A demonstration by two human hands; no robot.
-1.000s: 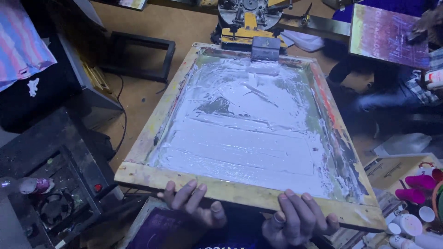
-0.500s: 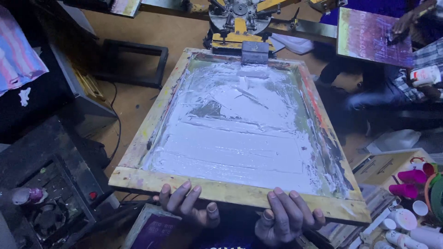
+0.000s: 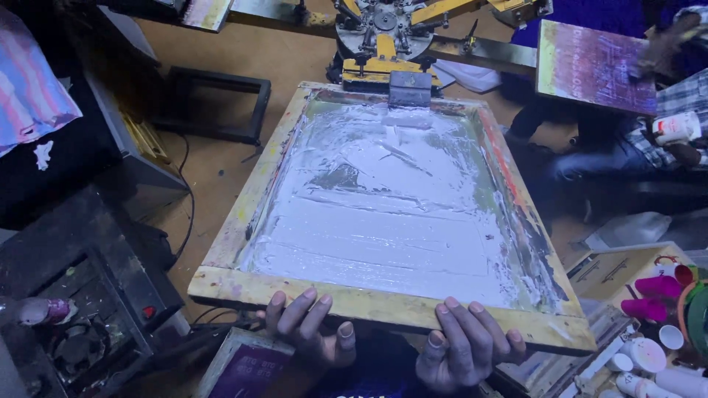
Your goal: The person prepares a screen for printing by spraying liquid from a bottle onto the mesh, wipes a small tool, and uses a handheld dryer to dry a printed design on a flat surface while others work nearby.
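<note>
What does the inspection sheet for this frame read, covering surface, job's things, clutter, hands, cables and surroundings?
Surface: brown floor below the press.
Job's things: wooden-framed printing screen, mesh smeared with white ink, far edge in a grey clamp.
Clutter: white bottles and pink caps lower right; cardboard box.
Hands: left hand and right hand both grip the near frame rail, fingers over its top.
Cables: black cable on the floor at left.
Surroundings: yellow press hub; purple-stained platen; dark machine at left; another person's checked sleeve.

Dim bluish light; glare on wet white ink (image 3: 391, 221); dark, murky edges.
</note>
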